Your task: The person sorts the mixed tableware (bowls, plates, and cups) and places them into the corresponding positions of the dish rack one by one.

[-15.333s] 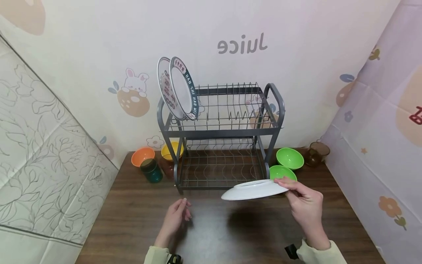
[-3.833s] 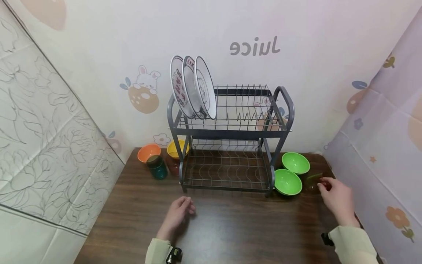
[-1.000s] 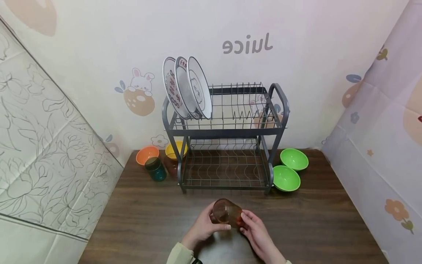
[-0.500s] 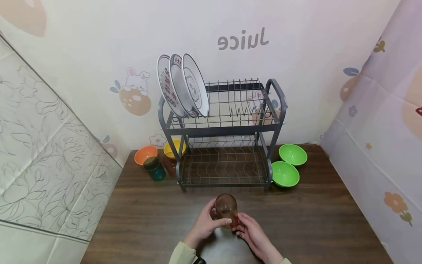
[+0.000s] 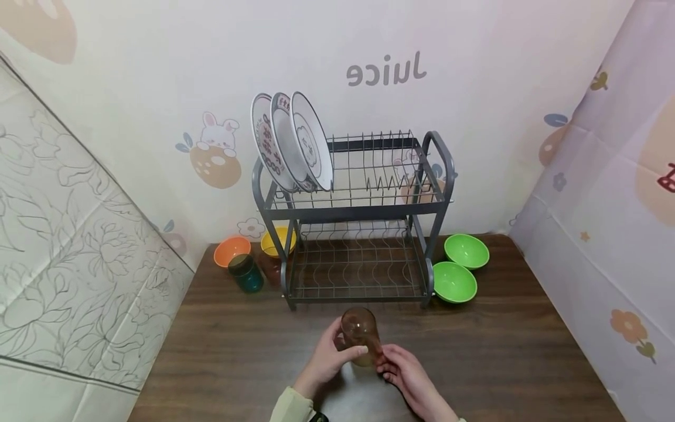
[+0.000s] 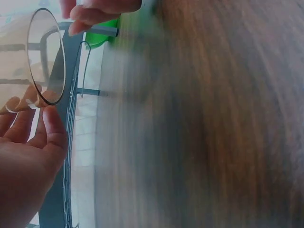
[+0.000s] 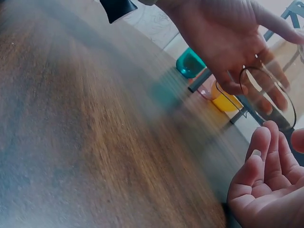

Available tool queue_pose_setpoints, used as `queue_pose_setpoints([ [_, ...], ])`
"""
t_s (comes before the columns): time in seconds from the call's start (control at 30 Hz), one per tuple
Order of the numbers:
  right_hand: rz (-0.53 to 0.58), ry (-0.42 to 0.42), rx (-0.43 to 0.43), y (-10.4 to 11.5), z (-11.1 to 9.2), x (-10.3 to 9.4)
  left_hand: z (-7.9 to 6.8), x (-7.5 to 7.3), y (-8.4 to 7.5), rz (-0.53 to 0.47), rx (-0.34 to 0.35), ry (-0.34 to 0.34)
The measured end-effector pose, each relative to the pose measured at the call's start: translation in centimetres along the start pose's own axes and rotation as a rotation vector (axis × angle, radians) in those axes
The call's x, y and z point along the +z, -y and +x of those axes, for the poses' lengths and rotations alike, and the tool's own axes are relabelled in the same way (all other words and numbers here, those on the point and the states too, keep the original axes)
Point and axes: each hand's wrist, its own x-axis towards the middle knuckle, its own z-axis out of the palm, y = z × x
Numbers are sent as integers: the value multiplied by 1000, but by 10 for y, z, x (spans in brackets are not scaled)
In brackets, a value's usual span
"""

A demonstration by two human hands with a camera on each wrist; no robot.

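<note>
A clear amber drinking glass (image 5: 361,328) is held tilted, over the table in front of the dish rack (image 5: 358,211). My left hand (image 5: 326,357) grips its side, thumb on the near face and fingers round the far side. At the glass's lower right end, my right hand (image 5: 408,378) pinches the edge with curled fingers. The left wrist view shows the round rim of the glass (image 6: 46,56) above my left fingers, with my right hand (image 6: 102,12) at the top. In the right wrist view, my right fingertips (image 7: 270,130) meet the rim.
Three plates (image 5: 292,143) stand in the rack's upper left slots. An orange bowl (image 5: 232,251), a yellow bowl (image 5: 278,239), a teal glass (image 5: 246,274) and a reddish glass (image 5: 271,268) sit left of the rack. Two green bowls (image 5: 467,251) are at its right.
Since the oldest frame a third plate has gone onto the rack. The amber glass has come from the far right to the middle. Lately both hands have turned it slightly more upright.
</note>
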Motion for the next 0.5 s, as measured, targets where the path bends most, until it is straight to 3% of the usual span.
queue_pose_setpoints([
  [0.13, -14, -16, -30, 2, 0, -3, 3, -4, 6, -40, 21, -32],
  [0.5, 22, -177, -93, 17, -3, -28, 22, -33, -9, 9, 87, -193],
])
